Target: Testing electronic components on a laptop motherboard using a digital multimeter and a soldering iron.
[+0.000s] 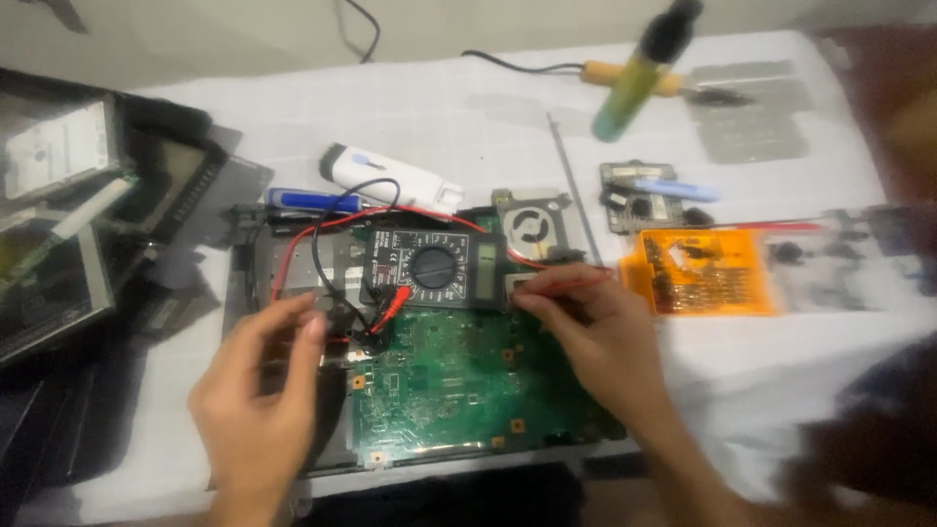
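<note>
From the head camera, a table (781, 342) draped in a white cloth with a faint grid fills most of the frame, under dim, slightly blurred light. At its near edge lies an opened laptop base carrying a green circuit board (459, 376), with a cooling fan (532, 229) at the board's far right corner. A black multimeter (434, 265) rests on the board's far edge, its red and black leads looping to the left.

The left hand (259, 400) hovers over the board's left side, fingers curled together pinching a probe lead near the red clip (390, 304); exactly what they grip is blurred. The right hand (595, 337) sits at the board's right edge, fingers closed on the red probe (566, 285), which lies just beside the multimeter.

Further back on the cloth are a white oblong gadget (390, 178), a blue pen-like tool (312, 201), a soldering iron (644, 80) with a wooden handle, and a green-and-black cylinder (639, 70) in front of it. To the right lie an orange plastic box (708, 273) and a small circuit module (644, 195). Dark laptop parts (68, 234) pile up at the left.
</note>
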